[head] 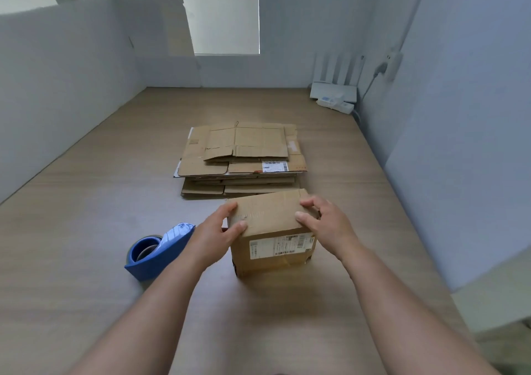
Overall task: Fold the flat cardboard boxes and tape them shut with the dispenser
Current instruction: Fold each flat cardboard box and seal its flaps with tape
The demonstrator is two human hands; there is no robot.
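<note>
Head view: one box (270, 213) is folded up and stands on the counter (86, 231). Our left hand (221, 225) and right hand (321, 219) each grip a top edge, fingers curled over it. Top flaps are closed; whether the seam is taped, we cannot tell. The dispenser (158, 251) sits idle just left of the left hand. The stack of flat boxes (241, 156) lies just beyond both hands, all left to do. Wood-look counter, pale walls (57, 87), router (333, 93) far beyond the right hand.

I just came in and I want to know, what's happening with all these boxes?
A person is holding a folded-up cardboard box on the wooden table, left hand gripping its left top edge, right hand its right. The blue tape dispenser sits untouched to the left. A stack of flat boxes waits behind the box.
</note>
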